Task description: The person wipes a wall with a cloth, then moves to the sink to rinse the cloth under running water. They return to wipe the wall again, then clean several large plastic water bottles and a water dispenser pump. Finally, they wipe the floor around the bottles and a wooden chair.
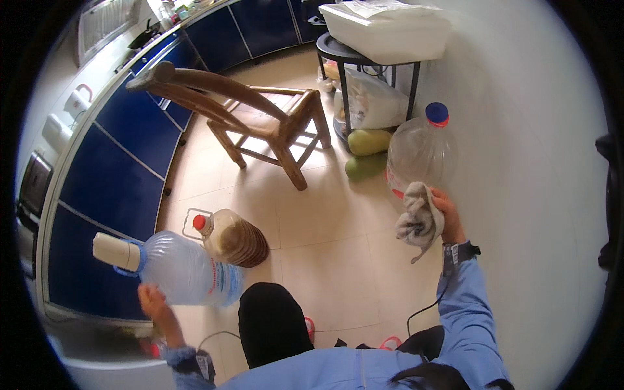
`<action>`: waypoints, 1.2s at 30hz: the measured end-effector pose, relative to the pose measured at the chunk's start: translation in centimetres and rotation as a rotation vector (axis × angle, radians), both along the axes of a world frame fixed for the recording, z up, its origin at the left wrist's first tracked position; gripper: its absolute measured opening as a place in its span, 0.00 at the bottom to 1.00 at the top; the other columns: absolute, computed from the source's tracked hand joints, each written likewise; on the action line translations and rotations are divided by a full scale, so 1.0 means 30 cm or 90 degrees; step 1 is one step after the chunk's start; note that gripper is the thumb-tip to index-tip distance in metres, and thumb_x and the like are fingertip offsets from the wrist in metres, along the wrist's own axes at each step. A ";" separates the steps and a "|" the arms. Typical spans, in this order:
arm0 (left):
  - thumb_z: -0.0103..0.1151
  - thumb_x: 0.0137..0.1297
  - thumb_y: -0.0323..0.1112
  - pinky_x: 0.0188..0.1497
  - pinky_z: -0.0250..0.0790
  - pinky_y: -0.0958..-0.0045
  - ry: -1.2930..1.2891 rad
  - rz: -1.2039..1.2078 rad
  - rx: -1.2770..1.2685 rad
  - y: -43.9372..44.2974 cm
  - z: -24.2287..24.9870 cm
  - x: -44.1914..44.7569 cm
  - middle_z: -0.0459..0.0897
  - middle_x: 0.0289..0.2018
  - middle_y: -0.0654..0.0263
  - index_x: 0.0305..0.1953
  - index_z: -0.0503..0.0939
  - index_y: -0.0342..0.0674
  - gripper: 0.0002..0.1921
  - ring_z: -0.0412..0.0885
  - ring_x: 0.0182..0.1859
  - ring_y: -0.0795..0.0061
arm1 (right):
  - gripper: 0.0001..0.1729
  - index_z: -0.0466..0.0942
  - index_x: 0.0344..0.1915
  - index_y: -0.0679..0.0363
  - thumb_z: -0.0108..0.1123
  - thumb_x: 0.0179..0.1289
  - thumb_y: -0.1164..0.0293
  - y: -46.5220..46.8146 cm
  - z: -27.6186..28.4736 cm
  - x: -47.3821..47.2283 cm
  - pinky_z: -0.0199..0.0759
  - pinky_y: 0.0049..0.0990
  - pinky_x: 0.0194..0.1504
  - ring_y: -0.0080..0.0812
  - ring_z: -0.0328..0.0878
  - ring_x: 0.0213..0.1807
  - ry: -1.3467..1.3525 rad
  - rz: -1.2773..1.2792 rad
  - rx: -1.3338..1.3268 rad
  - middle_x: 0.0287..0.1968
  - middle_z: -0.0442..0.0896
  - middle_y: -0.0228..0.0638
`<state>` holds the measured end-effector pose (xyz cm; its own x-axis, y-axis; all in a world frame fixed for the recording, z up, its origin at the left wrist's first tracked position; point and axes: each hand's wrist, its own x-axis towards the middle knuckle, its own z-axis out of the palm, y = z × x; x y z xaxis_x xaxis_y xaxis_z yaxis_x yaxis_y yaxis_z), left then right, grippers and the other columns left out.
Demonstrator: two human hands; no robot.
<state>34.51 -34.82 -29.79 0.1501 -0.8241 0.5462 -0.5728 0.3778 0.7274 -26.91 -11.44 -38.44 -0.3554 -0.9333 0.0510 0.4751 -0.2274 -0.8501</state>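
Note:
My right hand [449, 214] grips a crumpled grey cloth [420, 219], just below a large clear plastic bottle [421, 146] with a blue cap by the wall. My left hand [153, 300] is beside a big clear water jug [183, 268] with a cream-coloured pump top [116, 251]. Its fingers are blurred, and whether they touch the jug is not plain. A handled plastic bottle [239, 239] with a red cap and brown liquid stands next to the jug.
A wooden chair [287, 126] stands ahead on the tiled floor. Behind the clear bottle are two green gourds or squashes [369, 142] and a black rack [342, 73] bearing a white plastic bin [390, 36]. Blue cabinets [114, 175] line the left; a white wall [526, 170] bounds the right.

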 end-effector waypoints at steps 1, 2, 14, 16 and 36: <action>0.47 0.68 0.32 0.28 0.57 0.75 -0.123 -0.100 -0.053 0.016 0.047 -0.109 0.63 0.23 0.69 0.27 0.68 0.38 0.10 0.63 0.26 0.79 | 0.21 0.74 0.50 0.66 0.54 0.61 0.64 0.003 -0.002 0.003 0.75 0.28 0.47 0.30 0.80 0.42 -0.015 0.000 -0.025 0.42 0.81 0.38; 0.48 0.67 0.29 0.31 0.60 0.73 -0.220 -0.183 -0.141 0.000 0.099 -0.234 0.66 0.26 0.64 0.29 0.69 0.36 0.07 0.66 0.29 0.75 | 0.22 0.74 0.50 0.66 0.54 0.61 0.63 0.010 -0.003 0.010 0.74 0.27 0.47 0.30 0.80 0.42 -0.004 -0.008 -0.015 0.42 0.81 0.37; 0.62 0.56 0.47 0.60 0.54 0.46 -0.822 -0.234 -0.435 -0.242 0.195 -1.412 0.72 0.55 0.53 0.50 0.76 0.35 0.25 0.66 0.62 0.57 | 0.20 0.78 0.43 0.66 0.55 0.53 0.64 0.009 0.082 0.071 0.67 0.23 0.43 0.25 0.75 0.40 0.138 0.020 0.002 0.38 0.79 0.30; 0.58 0.58 0.54 0.64 0.46 0.38 -0.912 -0.184 -0.450 -0.342 0.133 -1.499 0.68 0.61 0.52 0.57 0.72 0.35 0.32 0.60 0.67 0.57 | 0.21 0.78 0.44 0.65 0.56 0.53 0.63 0.004 0.074 0.067 0.68 0.23 0.42 0.25 0.75 0.40 0.189 0.010 0.014 0.38 0.79 0.31; 0.42 0.66 0.41 0.69 0.37 0.41 -1.026 -0.059 -0.470 -1.050 -0.164 -1.494 0.76 0.49 0.65 0.49 0.79 0.47 0.17 0.66 0.60 0.62 | 0.23 0.76 0.48 0.68 0.56 0.55 0.65 0.006 -0.009 0.016 0.73 0.28 0.47 0.30 0.80 0.42 0.126 -0.130 0.206 0.41 0.82 0.38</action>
